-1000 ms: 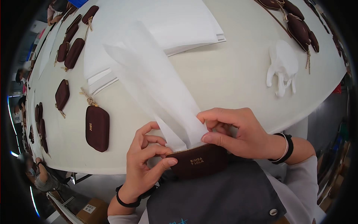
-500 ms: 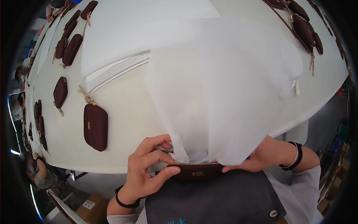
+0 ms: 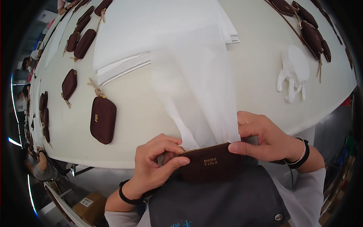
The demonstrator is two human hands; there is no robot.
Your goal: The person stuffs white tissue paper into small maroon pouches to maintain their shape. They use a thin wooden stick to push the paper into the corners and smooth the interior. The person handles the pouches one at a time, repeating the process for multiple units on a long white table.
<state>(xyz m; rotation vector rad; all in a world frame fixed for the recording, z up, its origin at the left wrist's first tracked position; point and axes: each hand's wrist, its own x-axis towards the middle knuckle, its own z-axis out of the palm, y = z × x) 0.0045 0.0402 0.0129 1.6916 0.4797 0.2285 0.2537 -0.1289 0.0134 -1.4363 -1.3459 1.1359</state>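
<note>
Close to my body, past the table's near edge, I hold a dark burgundy zip pouch (image 3: 204, 160) with a gold-toothed zipper along its top. My left hand (image 3: 158, 162) pinches its left end, thumb on the front. At the right end my right hand (image 3: 261, 140) grips it the same way, thumb near the zipper. A sheet of thin white tissue paper (image 3: 196, 87) rises out of the pouch's mouth and stretches away over the table. Its lower end is hidden inside the pouch.
A stack of white paper (image 3: 124, 41) lies at the back. Left of the tissue is a burgundy pouch (image 3: 103, 120) with a knotted cord; several more lie farther left and at the far right. A white glove (image 3: 294, 73) rests on the right. A cardboard box (image 3: 89, 206) stands below the table.
The pouch has come up and tilted so more of its front shows. The tissue has narrowed and drawn leftward, uncovering the white glove. Both hands keep their hold.
</note>
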